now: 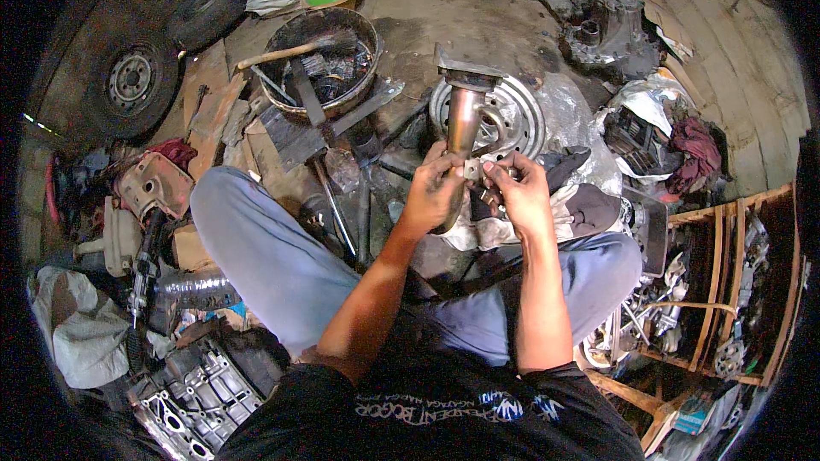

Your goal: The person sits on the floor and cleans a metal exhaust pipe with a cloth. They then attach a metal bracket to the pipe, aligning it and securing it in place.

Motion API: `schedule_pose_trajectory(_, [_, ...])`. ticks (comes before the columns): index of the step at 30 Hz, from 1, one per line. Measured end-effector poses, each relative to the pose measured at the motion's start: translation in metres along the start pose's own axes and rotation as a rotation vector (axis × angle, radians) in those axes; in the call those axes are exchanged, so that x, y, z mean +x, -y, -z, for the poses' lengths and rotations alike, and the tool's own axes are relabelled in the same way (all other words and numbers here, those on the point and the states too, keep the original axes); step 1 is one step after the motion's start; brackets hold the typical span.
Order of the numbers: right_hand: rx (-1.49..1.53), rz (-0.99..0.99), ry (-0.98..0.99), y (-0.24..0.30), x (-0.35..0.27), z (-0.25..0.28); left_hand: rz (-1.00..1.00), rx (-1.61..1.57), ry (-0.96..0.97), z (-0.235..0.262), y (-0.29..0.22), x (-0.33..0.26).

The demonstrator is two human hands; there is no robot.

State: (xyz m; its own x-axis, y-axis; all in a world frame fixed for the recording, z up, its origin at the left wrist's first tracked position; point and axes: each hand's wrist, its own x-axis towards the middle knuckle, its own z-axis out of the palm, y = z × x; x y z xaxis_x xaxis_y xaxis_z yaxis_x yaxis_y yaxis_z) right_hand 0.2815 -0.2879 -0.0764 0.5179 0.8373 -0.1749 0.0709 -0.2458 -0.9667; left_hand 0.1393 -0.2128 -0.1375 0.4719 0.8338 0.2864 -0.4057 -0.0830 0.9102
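Note:
I sit on the floor with my knees apart. My left hand grips a brownish metal pipe that stands upright and ends in a flat flange at its top. My right hand pinches a small pale pad against the side of the pipe, just beside my left thumb. A dirty white rag lies under both hands, between my knees. The lower end of the pipe is hidden behind my left hand.
A steel wheel rim lies behind the pipe. A round basin with a hammer and tools sits at the back left. Tyres, engine castings and a wooden crate of parts surround me.

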Motion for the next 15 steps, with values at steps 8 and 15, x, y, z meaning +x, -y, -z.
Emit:
schedule_pose_trajectory(8, [-0.069,0.231,0.137,0.010,0.005,-0.003,0.067,0.184,-0.098,-0.003,-0.015,0.000])
schedule_pose_trajectory(15, [0.051,0.363,0.207,0.011,0.032,-0.013,0.201,0.126,-0.062,0.020,-0.014,0.002])
